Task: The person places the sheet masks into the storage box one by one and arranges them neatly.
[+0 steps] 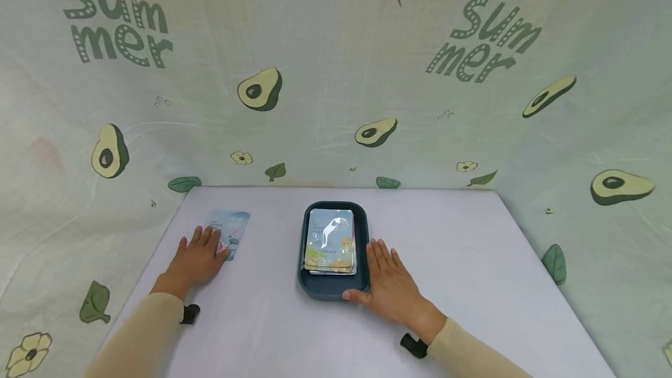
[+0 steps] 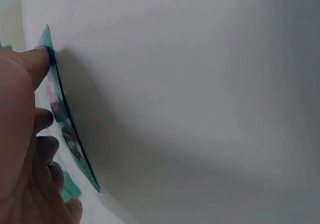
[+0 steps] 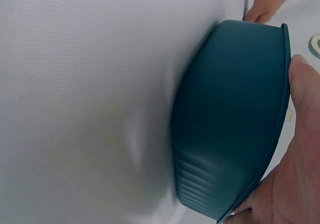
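Note:
My left hand (image 1: 193, 262) rests on a flat light-blue printed sachet (image 1: 237, 227) at the left of the table, fingertips and thumb on its face. From the left wrist, the sachet (image 2: 70, 126) shows edge-on beside the fingers, a shadow under it. A dark teal rectangular tray (image 1: 328, 291) stands near the middle, holding a small stack of similar glossy sachets (image 1: 328, 238). My right hand (image 1: 391, 284) touches the tray's right side with fingers extended together, its thumb at the near right corner. In the right wrist view the tray's outer wall (image 3: 230, 99) shows, with the hand along its rim.
Everything lies on a white tabletop (image 1: 446, 249). A pale cloth (image 1: 325, 45) printed with avocados and leaves hangs behind the table and at both sides. A black strap piece (image 1: 413, 345) shows at the right wrist and another (image 1: 190, 314) at the left.

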### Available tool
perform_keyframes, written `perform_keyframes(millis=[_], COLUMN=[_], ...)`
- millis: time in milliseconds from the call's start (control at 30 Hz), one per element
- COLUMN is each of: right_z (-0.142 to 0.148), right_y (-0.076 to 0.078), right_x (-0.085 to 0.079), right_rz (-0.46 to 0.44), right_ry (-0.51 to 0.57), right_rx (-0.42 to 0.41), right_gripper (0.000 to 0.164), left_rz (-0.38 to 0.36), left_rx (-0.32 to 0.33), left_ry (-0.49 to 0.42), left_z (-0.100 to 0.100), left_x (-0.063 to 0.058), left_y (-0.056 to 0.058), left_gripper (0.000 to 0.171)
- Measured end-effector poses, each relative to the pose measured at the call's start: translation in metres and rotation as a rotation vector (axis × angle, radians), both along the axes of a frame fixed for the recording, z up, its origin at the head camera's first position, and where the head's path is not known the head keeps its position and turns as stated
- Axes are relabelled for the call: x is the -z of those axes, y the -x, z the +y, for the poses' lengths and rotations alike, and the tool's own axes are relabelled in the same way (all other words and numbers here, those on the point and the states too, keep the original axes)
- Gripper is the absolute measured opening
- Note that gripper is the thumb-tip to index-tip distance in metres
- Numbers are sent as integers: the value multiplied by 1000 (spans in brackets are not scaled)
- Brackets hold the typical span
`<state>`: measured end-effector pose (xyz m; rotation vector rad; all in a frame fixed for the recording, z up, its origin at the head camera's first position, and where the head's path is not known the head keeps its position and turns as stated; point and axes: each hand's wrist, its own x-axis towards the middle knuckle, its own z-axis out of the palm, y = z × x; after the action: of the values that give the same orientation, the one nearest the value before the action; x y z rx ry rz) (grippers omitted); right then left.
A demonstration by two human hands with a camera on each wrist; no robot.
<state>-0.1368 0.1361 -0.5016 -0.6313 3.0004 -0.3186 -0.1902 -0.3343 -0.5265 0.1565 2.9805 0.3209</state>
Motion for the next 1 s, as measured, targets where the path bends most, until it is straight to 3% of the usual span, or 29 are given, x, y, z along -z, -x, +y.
perform_keyframes(millis=[133, 300, 500, 567, 667, 767, 1000], right_z=[0, -1, -1, -1, -1, 0, -1], right_y=[1, 0, 0, 0, 0, 0, 1], right_x=[-1, -2, -2, -2, -1, -2, -1], right_rz=[-4, -1, 2, 7, 9, -2, -10], right_ry=[9, 26, 28, 31, 42, 41, 42], right_rx=[2, 0, -3, -2, 1, 4, 1], right_gripper=[122, 121, 121, 121, 119, 119, 120], left_rz=[30, 10, 0, 16, 62, 95, 37], left_rx=[77, 138, 171, 171, 170, 181, 259], left_ry=[-24, -61, -44, -41, -8, 53, 166], left_z=[27, 66, 102, 105, 98, 85, 74], left_x=[0, 0, -4, -7, -15, -22, -30], left_y=[-2, -12, -32, -32, -22, -4, 27], left_gripper=[75, 74, 73, 73, 74, 84, 124])
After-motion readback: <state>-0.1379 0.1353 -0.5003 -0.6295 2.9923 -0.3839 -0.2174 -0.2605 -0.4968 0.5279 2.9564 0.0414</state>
